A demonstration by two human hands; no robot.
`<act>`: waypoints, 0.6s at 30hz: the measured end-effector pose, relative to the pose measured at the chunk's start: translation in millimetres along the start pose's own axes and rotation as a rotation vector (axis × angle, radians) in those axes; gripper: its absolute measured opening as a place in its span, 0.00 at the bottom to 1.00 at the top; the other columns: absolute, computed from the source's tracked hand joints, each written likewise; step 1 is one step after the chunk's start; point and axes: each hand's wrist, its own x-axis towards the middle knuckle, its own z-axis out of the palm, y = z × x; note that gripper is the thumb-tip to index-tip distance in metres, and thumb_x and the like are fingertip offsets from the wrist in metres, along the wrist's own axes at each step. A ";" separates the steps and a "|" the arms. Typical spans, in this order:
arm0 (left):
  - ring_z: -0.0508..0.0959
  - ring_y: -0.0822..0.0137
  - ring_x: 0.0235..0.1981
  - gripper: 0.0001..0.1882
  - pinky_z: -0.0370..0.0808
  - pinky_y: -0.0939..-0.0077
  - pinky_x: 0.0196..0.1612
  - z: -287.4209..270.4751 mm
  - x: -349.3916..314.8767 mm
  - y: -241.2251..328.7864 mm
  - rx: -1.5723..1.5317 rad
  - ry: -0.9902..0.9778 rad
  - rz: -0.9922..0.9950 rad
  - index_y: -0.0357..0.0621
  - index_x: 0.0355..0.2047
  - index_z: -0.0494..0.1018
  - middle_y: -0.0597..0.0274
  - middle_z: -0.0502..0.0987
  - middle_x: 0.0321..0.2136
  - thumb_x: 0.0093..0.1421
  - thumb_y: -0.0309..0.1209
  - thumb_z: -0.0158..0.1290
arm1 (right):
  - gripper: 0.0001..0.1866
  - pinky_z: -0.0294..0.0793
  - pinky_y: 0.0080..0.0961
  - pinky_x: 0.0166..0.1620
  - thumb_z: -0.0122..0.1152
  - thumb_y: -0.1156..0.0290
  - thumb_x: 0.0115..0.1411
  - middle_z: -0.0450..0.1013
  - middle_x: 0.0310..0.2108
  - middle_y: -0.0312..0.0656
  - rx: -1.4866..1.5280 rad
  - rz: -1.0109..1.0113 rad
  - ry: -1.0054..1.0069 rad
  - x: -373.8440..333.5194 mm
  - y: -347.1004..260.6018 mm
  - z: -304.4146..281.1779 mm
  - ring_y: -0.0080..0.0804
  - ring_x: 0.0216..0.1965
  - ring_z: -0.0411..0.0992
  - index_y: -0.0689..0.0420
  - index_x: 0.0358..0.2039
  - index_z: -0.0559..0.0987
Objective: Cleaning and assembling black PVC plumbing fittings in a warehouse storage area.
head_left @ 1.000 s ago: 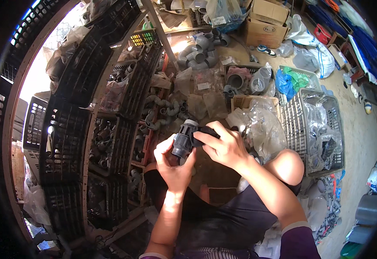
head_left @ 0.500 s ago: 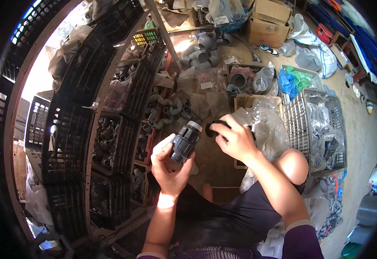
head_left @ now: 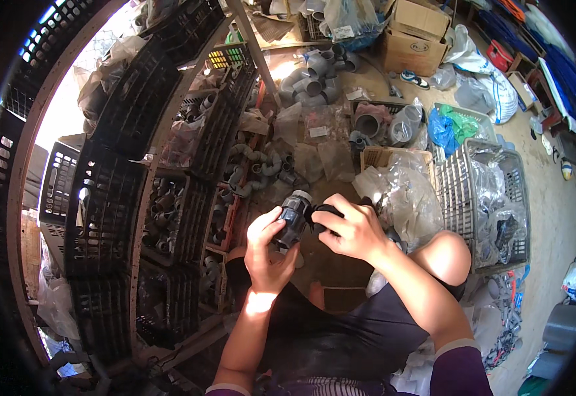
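Upright and slightly tilted, a black plastic pipe fitting [head_left: 293, 221] with a pale ring at its top sits in the grip of my left hand [head_left: 266, 259]. The thumb and fingers close round its lower body. Just right of it, my right hand [head_left: 355, 231] pinches a black ring-shaped plastic part [head_left: 322, 209], mostly covered by the fingers. This part is at the upper right side of the fitting; whether the two touch, I cannot tell.
Black crates [head_left: 106, 218] of fittings fill the rack on the left. Ahead lie grey pipe elbows [head_left: 261, 165] and large grey fittings [head_left: 312, 79]. At right are a grey crate [head_left: 456, 191] with plastic bags and a tan crate [head_left: 393, 157]. Cardboard boxes [head_left: 412, 53] stand at the back.
My right hand has moved left and slightly down with the black ring-shaped part, closing the gap to the fitting. The left hand has tilted and shifted slightly.
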 end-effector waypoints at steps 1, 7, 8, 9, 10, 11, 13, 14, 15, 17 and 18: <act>0.75 0.53 0.54 0.30 0.73 0.62 0.55 -0.2 -1.9 -0.3 -0.052 0.027 -0.029 0.37 0.49 0.68 0.43 0.71 0.53 0.45 0.13 0.66 | 0.17 0.79 0.31 0.25 0.66 0.74 0.46 0.71 0.37 0.42 0.030 0.007 0.063 2.5 -1.3 -2.5 0.38 0.25 0.77 0.50 0.40 0.79; 0.75 0.50 0.52 0.31 0.73 0.62 0.54 6.1 -1.8 4.7 -0.099 0.023 -0.058 0.38 0.49 0.70 0.46 0.74 0.51 0.41 0.12 0.63 | 0.21 0.82 0.29 0.28 0.66 0.75 0.46 0.73 0.38 0.41 0.036 -0.019 0.129 9.5 -13.9 -7.9 0.36 0.26 0.77 0.50 0.44 0.80; 0.75 0.50 0.52 0.32 0.73 0.62 0.55 6.5 -0.8 7.1 -0.088 0.028 -0.050 0.38 0.49 0.70 0.46 0.74 0.51 0.41 0.12 0.63 | 0.22 0.81 0.30 0.28 0.66 0.75 0.47 0.73 0.38 0.41 0.098 0.050 0.124 7.5 -13.8 -3.6 0.37 0.26 0.78 0.50 0.45 0.80; 0.75 0.50 0.51 0.33 0.73 0.62 0.55 9.0 -2.0 4.9 -0.119 0.034 -0.066 0.38 0.50 0.70 0.46 0.74 0.51 0.40 0.13 0.64 | 0.22 0.81 0.31 0.27 0.66 0.75 0.48 0.73 0.38 0.41 0.108 0.055 0.097 6.1 -11.9 -3.1 0.38 0.26 0.78 0.50 0.46 0.80; 0.75 0.50 0.51 0.33 0.73 0.62 0.55 7.0 -3.1 3.7 -0.118 0.034 -0.066 0.38 0.50 0.70 0.46 0.74 0.51 0.40 0.13 0.64 | 0.21 0.80 0.33 0.27 0.65 0.75 0.49 0.73 0.38 0.41 0.124 0.056 0.070 8.1 -10.1 -2.1 0.39 0.26 0.77 0.50 0.47 0.80; 0.75 0.50 0.52 0.32 0.73 0.62 0.54 3.0 -5.3 2.3 -0.022 -0.007 -0.014 0.37 0.51 0.69 0.44 0.73 0.51 0.43 0.14 0.64 | 0.21 0.80 0.33 0.27 0.65 0.75 0.49 0.73 0.38 0.41 0.125 0.055 0.070 9.6 -9.6 -3.2 0.39 0.26 0.77 0.50 0.47 0.80; 0.76 0.51 0.52 0.32 0.74 0.62 0.54 -1.3 -6.1 1.4 0.077 -0.051 0.037 0.35 0.52 0.68 0.42 0.72 0.52 0.45 0.14 0.64 | 0.21 0.79 0.33 0.29 0.65 0.75 0.50 0.73 0.37 0.43 0.159 0.121 -0.095 11.7 -9.8 -8.5 0.39 0.26 0.76 0.53 0.48 0.79; 0.76 0.50 0.51 0.32 0.73 0.61 0.54 -3.0 -4.6 2.7 0.095 -0.085 0.053 0.36 0.52 0.68 0.42 0.72 0.51 0.44 0.14 0.63 | 0.21 0.79 0.33 0.29 0.65 0.75 0.50 0.73 0.37 0.43 0.163 0.121 -0.095 10.4 -4.8 -8.3 0.39 0.26 0.76 0.53 0.48 0.79; 0.76 0.49 0.51 0.32 0.73 0.60 0.55 -4.8 -3.5 4.5 0.112 -0.120 0.068 0.36 0.52 0.68 0.43 0.72 0.51 0.44 0.14 0.62 | 0.21 0.77 0.31 0.32 0.65 0.75 0.51 0.73 0.36 0.43 0.371 0.159 -0.151 8.1 3.1 -7.4 0.38 0.28 0.76 0.55 0.48 0.79; 0.74 0.49 0.52 0.34 0.71 0.59 0.56 -7.2 -1.2 8.9 0.069 -0.140 0.048 0.38 0.52 0.68 0.45 0.73 0.52 0.41 0.13 0.62 | 0.23 0.73 0.26 0.39 0.66 0.76 0.51 0.74 0.34 0.45 0.689 0.232 -0.225 5.2 9.1 -11.6 0.33 0.34 0.75 0.59 0.50 0.78; 0.72 0.48 0.53 0.37 0.69 0.58 0.57 -8.2 0.1 10.6 0.028 -0.156 0.027 0.39 0.52 0.68 0.48 0.73 0.52 0.37 0.12 0.61 | 0.23 0.73 0.26 0.39 0.66 0.76 0.51 0.74 0.34 0.45 0.686 0.236 -0.220 4.6 8.1 -11.9 0.33 0.34 0.75 0.59 0.50 0.78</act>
